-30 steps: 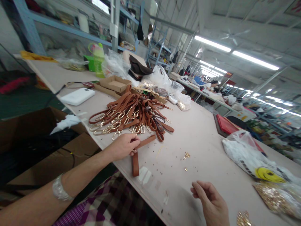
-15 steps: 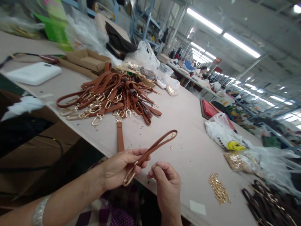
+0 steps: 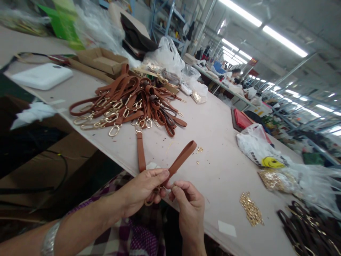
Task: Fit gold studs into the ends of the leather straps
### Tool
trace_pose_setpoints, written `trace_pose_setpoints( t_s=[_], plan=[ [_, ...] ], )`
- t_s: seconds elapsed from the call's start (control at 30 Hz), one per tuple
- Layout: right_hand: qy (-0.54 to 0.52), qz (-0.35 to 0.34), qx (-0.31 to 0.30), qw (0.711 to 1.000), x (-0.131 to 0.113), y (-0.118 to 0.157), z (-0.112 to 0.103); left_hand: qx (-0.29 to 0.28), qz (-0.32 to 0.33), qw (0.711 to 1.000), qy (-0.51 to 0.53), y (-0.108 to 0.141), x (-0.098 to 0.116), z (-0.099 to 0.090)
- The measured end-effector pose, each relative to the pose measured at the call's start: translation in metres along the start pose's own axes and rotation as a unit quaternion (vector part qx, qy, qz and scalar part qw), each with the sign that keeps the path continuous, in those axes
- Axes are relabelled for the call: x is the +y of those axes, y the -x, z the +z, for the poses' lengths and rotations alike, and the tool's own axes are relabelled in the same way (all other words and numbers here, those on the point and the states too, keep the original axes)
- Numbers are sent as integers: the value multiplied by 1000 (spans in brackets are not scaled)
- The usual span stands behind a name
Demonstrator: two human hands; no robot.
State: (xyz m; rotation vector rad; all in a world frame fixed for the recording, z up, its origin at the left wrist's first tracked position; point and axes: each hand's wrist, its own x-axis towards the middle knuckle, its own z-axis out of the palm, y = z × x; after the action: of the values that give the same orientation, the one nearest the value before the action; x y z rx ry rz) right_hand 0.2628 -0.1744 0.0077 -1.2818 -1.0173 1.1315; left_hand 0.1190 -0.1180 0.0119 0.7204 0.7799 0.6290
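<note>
In my left hand (image 3: 145, 190) is a brown leather wrist strap (image 3: 183, 156), pinched between thumb and fingers. Its folded loop points up and to the right over the table, and its gold clasp (image 3: 149, 202) hangs partly hidden below my fingers. My right hand (image 3: 189, 202) is closed in a pinch right beside the strap's lower end; a tiny piece at its fingertips is too small to name. Another brown strap (image 3: 141, 153) lies flat behind my left hand, reaching toward a heap of brown straps (image 3: 133, 92) with gold clasps.
A pile of small gold fittings (image 3: 250, 209) lies at right, near a white paper slip (image 3: 227, 228) and dark brown straps (image 3: 306, 227). Tiny gold bits (image 3: 199, 149) sit beyond the loop. Farther back are a cardboard tray (image 3: 102, 60), a white device (image 3: 42, 76) and plastic bags (image 3: 166, 53).
My left hand has turned the strap, so its loop now shows its broad side and the clasp is more covered. My right fingertips have come close to the strap's lower end.
</note>
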Motion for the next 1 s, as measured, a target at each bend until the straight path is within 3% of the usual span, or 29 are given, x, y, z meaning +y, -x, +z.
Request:
trace_pose_setpoints(
  t_s=[0.17,0.57,0.8,1.0],
  plan=[
    [14,-24,-23,999,1,1,6,31,45,996,-66,-2,-4,4],
    [131,-56,-3,990,6,1,2,5,60,992,-115,-2,-10,5],
    [110,-47,6,993,7,1,5,-1,77,985,-156,-2,-11,4],
    [-4,-13,48,999,9,5,12,48,136,953,-265,-3,-12,-1]
  ],
)
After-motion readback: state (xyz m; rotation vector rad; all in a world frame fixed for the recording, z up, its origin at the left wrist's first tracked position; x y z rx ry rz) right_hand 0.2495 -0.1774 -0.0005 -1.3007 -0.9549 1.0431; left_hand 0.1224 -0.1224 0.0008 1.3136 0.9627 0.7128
